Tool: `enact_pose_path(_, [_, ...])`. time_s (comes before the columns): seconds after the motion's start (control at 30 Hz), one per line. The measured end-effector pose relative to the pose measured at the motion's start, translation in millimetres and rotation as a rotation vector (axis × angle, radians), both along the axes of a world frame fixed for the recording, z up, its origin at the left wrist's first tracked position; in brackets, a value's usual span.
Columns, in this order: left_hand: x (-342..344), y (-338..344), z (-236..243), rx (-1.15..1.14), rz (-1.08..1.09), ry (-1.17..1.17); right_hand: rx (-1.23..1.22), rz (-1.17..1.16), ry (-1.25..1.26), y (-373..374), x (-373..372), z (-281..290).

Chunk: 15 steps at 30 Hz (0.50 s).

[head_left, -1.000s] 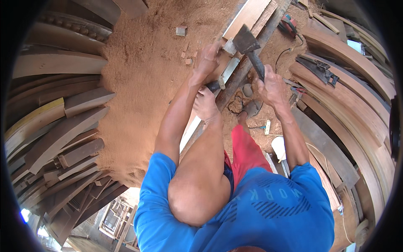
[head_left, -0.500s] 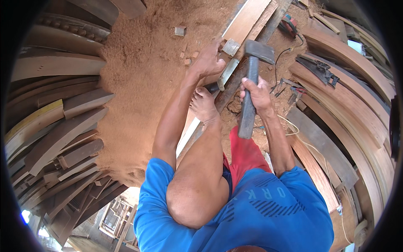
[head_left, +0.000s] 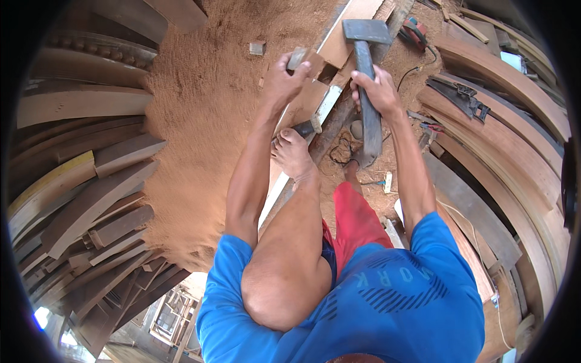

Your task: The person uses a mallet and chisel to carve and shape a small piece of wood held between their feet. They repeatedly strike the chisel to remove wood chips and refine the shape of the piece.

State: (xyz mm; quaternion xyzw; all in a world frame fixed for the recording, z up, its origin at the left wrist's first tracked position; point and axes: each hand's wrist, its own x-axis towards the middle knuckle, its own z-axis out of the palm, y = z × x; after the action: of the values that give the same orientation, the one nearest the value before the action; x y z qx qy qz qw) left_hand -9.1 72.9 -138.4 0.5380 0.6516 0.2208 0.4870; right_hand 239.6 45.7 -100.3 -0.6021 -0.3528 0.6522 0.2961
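My right hand [head_left: 378, 92] is wrapped round the dark handle of a sledge hammer [head_left: 367, 31]. Its blocky grey head points away from me, over the far part of the timber. In my left hand [head_left: 285, 80] a small wooden block [head_left: 296, 58] is pinched between thumb and fingers, just left of the timber. The long timber [head_left: 354, 27] runs from my bare foot [head_left: 293, 151] toward the far edge, with a dark square opening [head_left: 327, 74] between my hands. A pale flat bar [head_left: 328, 104] lies along the timber, near a black handle-like piece [head_left: 305, 128].
Sawdust covers the floor on the left, with a small block [head_left: 257, 48] on it. Curved-looking planks [head_left: 85, 103] are stacked along the left. On the right lie more boards [head_left: 484, 145], a handsaw [head_left: 463, 100] and a red corded power tool [head_left: 414, 33].
My left hand has moved left off the timber with the small block, baring the square opening. My right hand has carried the hammer farther from me.
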Motion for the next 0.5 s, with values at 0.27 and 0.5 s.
enact_pose_path(0.27, [11.9,-11.9,17.8,-0.305,0.081,-0.365,0.303,0.368,-0.774,-3.9,2.6,-40.5])
enact_pose_path(0.5, [21.9,-10.2,10.0,-0.247,-0.01,-0.059,0.591,0.395,-0.826,-16.6,-17.1,11.4])
